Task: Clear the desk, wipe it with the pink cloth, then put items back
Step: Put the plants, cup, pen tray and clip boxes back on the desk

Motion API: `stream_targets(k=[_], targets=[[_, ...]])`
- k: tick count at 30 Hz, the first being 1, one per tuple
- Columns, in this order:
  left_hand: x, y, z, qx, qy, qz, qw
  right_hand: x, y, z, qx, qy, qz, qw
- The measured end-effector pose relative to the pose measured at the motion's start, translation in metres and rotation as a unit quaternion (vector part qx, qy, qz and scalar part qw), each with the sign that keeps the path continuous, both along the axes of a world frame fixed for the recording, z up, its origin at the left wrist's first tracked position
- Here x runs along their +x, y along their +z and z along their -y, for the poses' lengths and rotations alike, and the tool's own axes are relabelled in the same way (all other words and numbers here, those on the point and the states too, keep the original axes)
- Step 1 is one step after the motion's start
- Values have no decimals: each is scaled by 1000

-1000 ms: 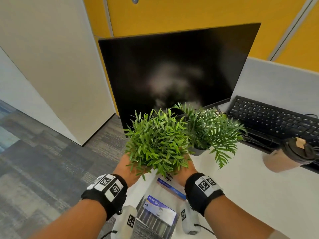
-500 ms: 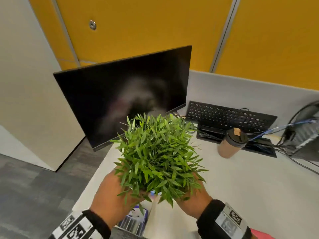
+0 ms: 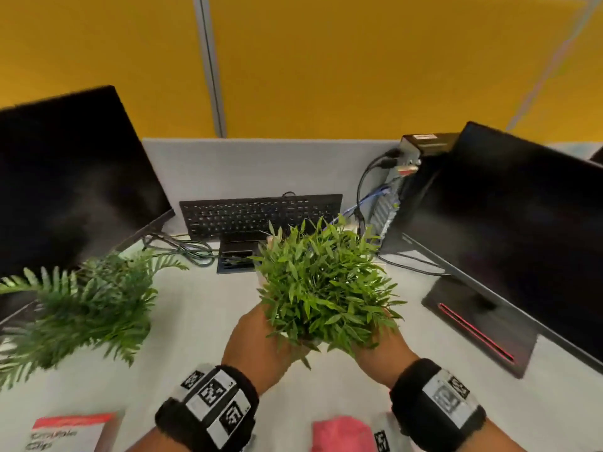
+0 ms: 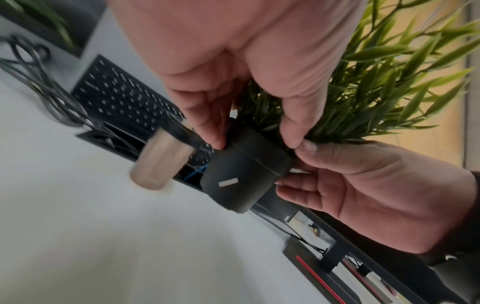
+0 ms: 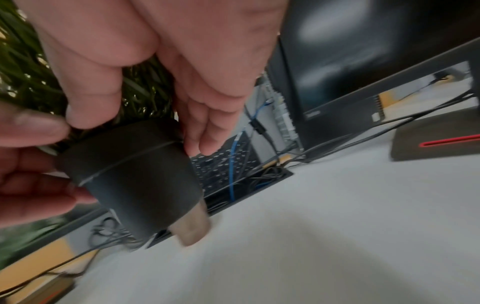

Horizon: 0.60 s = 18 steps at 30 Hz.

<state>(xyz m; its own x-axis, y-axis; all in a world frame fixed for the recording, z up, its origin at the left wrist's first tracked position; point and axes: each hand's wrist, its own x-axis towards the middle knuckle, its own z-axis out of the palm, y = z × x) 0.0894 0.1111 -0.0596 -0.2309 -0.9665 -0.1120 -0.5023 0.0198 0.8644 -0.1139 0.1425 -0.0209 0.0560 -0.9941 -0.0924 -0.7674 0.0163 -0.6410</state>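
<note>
Both hands hold a leafy plant (image 3: 326, 285) in a dark pot (image 4: 244, 176) above the white desk (image 3: 195, 337), near its middle. My left hand (image 3: 257, 340) pinches the pot's rim between thumb and fingers (image 4: 218, 142). My right hand (image 3: 381, 350) grips the opposite side of the pot (image 5: 140, 185), thumb on the rim. The pot hangs tilted, clear of the desk. A pink cloth (image 3: 341, 433) lies at the desk's near edge between my wrists.
A fern plant (image 3: 88, 301) stands on the desk at the left. A brown paper cup (image 4: 161, 162) stands just behind the pot, in front of a keyboard (image 3: 261, 213) and cable slot. Monitors flank left (image 3: 71, 184) and right (image 3: 509, 230). A clip box (image 3: 68, 432) lies near left.
Both hands have carried the leafy plant rightward from the desk's left end to its middle. The fern stays behind at the left. The head view has swung right.
</note>
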Motion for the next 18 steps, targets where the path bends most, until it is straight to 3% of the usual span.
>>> stream_targets(k=[3,6,11,18], targets=[[-53,-8,33,-3,-23,1,1000,-43,-22,26,46,-2,20,999],[-99,-24,69,12,-36,-4,999,-80,-48,61,-79,-3,15,997],[-139,-61,120,19,-39,51,998,-123,-84,109,-14,-25,8,1000],[-153,-97,148,37,-10,87,995,-134,-104,138,17,-35,31,999]])
